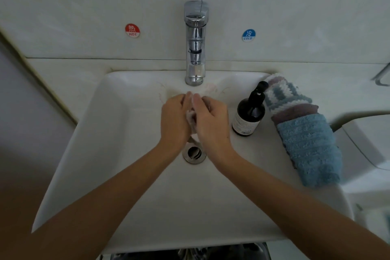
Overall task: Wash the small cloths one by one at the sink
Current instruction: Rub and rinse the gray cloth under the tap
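White sink (pixel 118 133), head view: left hand (pixel 174 120) and right hand (pixel 212 124) both grasp one small pale cloth (pixel 191 119) between them, over the drain (pixel 194 153), below the tap (pixel 195 44). Washing looks midway; folded cloths (pixel 304 133) wait on the right rim beside the soap bottle (pixel 249 112). Basin's left half gives open room; bottle crowds the right.
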The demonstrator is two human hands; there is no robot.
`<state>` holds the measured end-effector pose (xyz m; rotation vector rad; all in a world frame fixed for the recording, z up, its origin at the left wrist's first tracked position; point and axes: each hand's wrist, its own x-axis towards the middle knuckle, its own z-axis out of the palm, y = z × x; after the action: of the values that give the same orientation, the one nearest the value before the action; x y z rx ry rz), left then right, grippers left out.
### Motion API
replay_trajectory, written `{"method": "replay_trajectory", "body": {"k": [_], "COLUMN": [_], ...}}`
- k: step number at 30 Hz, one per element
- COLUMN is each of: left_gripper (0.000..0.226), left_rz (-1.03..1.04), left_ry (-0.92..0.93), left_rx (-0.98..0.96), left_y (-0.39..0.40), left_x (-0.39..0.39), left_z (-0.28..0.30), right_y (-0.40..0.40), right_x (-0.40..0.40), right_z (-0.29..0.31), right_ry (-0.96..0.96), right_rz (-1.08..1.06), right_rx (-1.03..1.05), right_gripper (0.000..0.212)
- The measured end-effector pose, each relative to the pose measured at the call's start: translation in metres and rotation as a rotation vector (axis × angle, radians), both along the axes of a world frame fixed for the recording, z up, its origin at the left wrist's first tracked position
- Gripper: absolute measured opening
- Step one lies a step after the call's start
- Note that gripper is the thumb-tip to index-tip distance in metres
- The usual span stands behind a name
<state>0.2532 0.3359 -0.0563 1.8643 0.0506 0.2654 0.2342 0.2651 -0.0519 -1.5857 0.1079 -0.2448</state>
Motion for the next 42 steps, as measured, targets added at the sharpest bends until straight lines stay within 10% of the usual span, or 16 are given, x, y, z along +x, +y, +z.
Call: {"method": "replay_trajectory", "body": {"k": [42], "left_gripper": [0.043], "left_rz": [0.024], "left_ry": [-0.033], "left_rx": [-0.044], "left_y": [0.003], "left_x": [-0.006], "left_z": [0.001], "right_y": [-0.003], "right_x": [0.005], "right_z": [0.000], "right_ry": [-0.101], "right_rz": [0.067], "right_rx": [-0.098], "right_gripper": [0.045]}}
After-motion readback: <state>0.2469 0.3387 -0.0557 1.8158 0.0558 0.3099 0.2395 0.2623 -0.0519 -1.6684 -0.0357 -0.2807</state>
